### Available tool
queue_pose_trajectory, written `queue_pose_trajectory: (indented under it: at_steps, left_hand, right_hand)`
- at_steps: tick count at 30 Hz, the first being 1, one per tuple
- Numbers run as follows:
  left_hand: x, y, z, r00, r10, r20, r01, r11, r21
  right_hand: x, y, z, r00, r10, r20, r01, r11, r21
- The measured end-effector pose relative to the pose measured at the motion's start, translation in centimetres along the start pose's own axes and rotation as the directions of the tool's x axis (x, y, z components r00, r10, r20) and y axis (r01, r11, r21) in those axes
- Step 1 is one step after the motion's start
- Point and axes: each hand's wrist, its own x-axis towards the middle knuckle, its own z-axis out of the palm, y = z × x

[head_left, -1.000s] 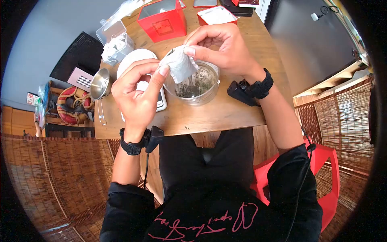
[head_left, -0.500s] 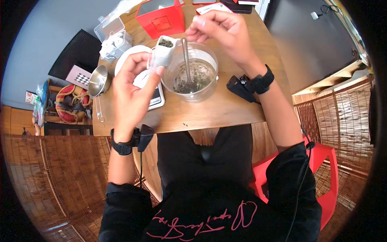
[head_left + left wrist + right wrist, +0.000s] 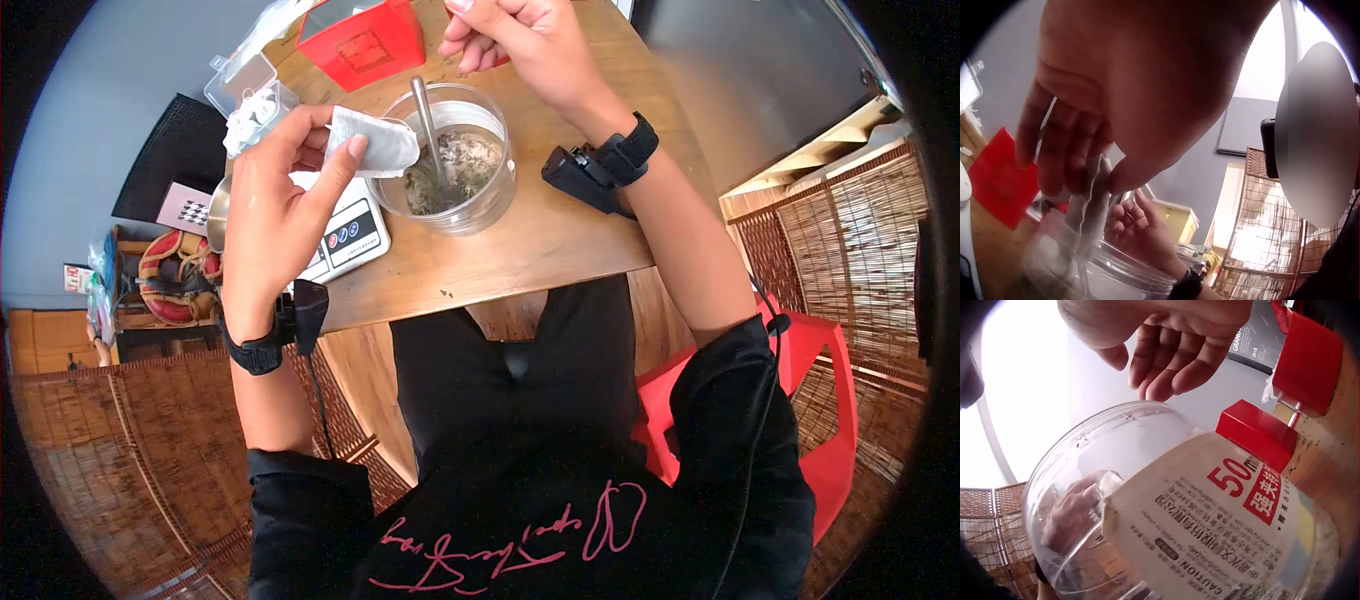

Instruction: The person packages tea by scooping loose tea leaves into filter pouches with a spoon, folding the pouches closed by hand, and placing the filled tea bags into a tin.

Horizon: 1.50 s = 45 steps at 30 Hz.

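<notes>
My left hand [image 3: 275, 205] pinches a white tea bag [image 3: 380, 145] between thumb and fingers, tipped sideways at the left rim of a clear plastic tub [image 3: 492, 203]. A thin string shows at the bag's right end. Crumbled dried herbs [image 3: 470, 165] lie in the tub, and a metal spoon [image 3: 422, 112] leans in them with its handle up. In the left wrist view the bag [image 3: 1089, 206] hangs from the fingertips. My right hand [image 3: 545, 55] is raised beyond the tub's far right side, fingers loosely curled, holding nothing visible. Its wrist view shows the tub's printed label [image 3: 1210, 519].
A white kitchen scale [image 3: 352, 238] stands left of the tub. Behind are an open red box [image 3: 365, 55] and a clear box of white bags [image 3: 258, 115]. A metal pan [image 3: 217, 215] is partly hidden by my left hand. Crumbs [image 3: 447, 294] lie near the table's front edge.
Both hands held the tea bag at first; the right hand then let go and moved up and away. My left hand has moved left, turning the bag from upright, herbs showing at its mouth, to sideways.
</notes>
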Motion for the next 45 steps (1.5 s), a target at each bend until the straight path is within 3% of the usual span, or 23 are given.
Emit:
queue_pose_trajectory:
  at_steps: [3, 8, 18, 20, 21, 24, 29, 31, 33, 35, 40, 43, 45]
  left_hand:
    - [0.4, 0.6, -0.3, 0.999, -0.005, 0.044, 0.003, 0.999, 0.047]
    - [1.3, 0.9, -0.5, 0.994, 0.007, 0.108, -0.012, 0.999, 0.05]
    - [2.3, 0.8, -1.2, 0.976, 0.061, 0.21, -0.089, 0.988, 0.126]
    - [2.4, 1.0, -1.2, 0.974, 0.074, 0.214, -0.1, 0.989, 0.114]
    - [2.4, 1.0, -1.1, 0.979, 0.068, 0.19, -0.084, 0.994, 0.075]
    - [2.3, 0.7, -0.6, 0.987, 0.059, 0.152, -0.062, 0.998, 0.012]
    - [2.3, 0.7, -0.6, 0.989, 0.038, 0.143, -0.037, 0.999, -0.006]
    - [2.0, 0.6, -0.9, 0.997, 0.018, 0.081, -0.011, 0.996, -0.091]
    - [1.7, 0.0, -1.3, 0.998, 0.022, 0.06, -0.017, 0.996, -0.083]
    - [1.3, -0.8, -1.1, 0.995, -0.085, 0.06, 0.096, 0.973, -0.21]
    - [0.9, -0.6, -1.0, 0.995, -0.102, 0.023, 0.105, 0.957, -0.27]
    - [0.8, -0.7, -0.8, 0.996, -0.052, 0.07, 0.063, 0.982, -0.175]
    - [0.6, -0.4, -0.7, 0.997, -0.07, 0.029, 0.075, 0.976, -0.204]
  right_hand:
    - [0.0, 0.4, 0.0, 0.998, -0.047, 0.052, 0.049, 0.998, -0.04]
    - [0.0, 0.1, 0.1, 1.0, 0.002, 0.019, -0.001, 0.999, -0.046]
    - [-0.3, 1.6, 0.6, 0.994, 0.052, 0.095, -0.038, 0.99, -0.135]
    - [-1.1, 0.0, 0.9, 0.982, 0.046, 0.183, 0.032, 0.916, -0.4]
    - [-1.1, 0.1, 0.9, 0.982, 0.047, 0.181, 0.03, 0.916, -0.4]
    - [-0.9, 0.9, 0.8, 0.876, -0.193, 0.442, 0.385, 0.831, -0.402]
    - [-0.9, 1.4, 0.6, 0.873, -0.209, 0.442, 0.379, 0.861, -0.34]
    - [-0.8, 1.5, 0.6, 0.902, -0.148, 0.405, 0.293, 0.9, -0.323]
    - [-0.7, 1.2, 0.6, 0.897, -0.157, 0.412, 0.31, 0.889, -0.336]
    - [-0.8, 1.0, 0.7, 0.892, -0.166, 0.42, 0.328, 0.877, -0.351]
    - [-1.1, 1.4, 0.9, 0.891, -0.117, 0.438, 0.287, 0.894, -0.345]
    - [-1.0, 1.0, 0.7, 0.905, -0.076, 0.418, 0.241, 0.902, -0.357]
    - [-1.1, 0.9, 0.7, 0.904, -0.063, 0.423, 0.231, 0.904, -0.36]
